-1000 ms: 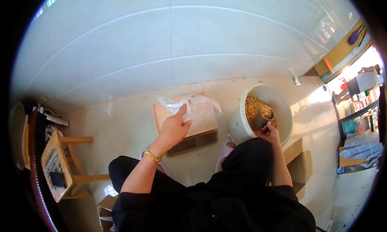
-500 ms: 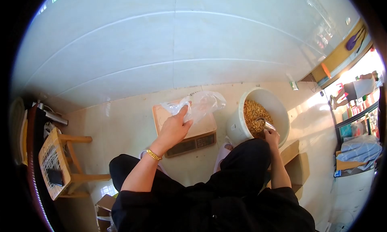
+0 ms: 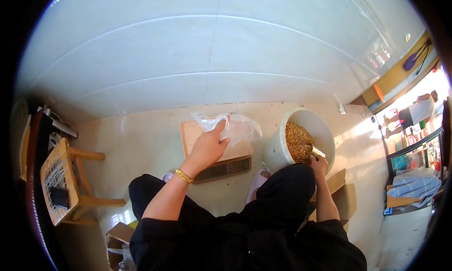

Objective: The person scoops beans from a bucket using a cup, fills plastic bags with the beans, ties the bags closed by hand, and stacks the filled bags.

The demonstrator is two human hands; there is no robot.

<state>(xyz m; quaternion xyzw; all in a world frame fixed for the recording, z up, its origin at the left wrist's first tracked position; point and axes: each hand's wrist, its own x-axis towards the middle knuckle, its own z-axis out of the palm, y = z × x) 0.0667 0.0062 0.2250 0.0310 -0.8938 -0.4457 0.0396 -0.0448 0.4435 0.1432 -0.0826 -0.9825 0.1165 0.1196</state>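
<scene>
While a clear plastic bag [image 3: 245, 129] is gripped by the left hand [image 3: 207, 148], a metal scoop [image 3: 318, 152] is held by the right hand [image 3: 319, 165]. The left thumb and fingers are closed on the bunched film, and the bag is spread out to the right, over a scale [image 3: 189, 133]; whether the pan is touched by it cannot be told. The scale's display panel [image 3: 238, 165] is turned toward the near side, and a gold bracelet [image 3: 183, 176] is worn on the left wrist.

The right fingers are wrapped around the scoop, which is kept inside the near part of a pale bucket [image 3: 274, 148], right of the scale. Yellow-brown kernels [image 3: 296, 137] are heaped along the bucket's left side and are met by the scoop; how deeply it is sunk cannot be made out.

On the far left, a dark flat object [image 3: 59, 198] is borne by a wooden stool [image 3: 89, 201]. Open cardboard is seen at both sides: one box [image 3: 121, 232] near left, another box [image 3: 347, 200] just right of the bent right knee. Beyond a doorway at far right, another person [image 3: 420, 110] is seen.
</scene>
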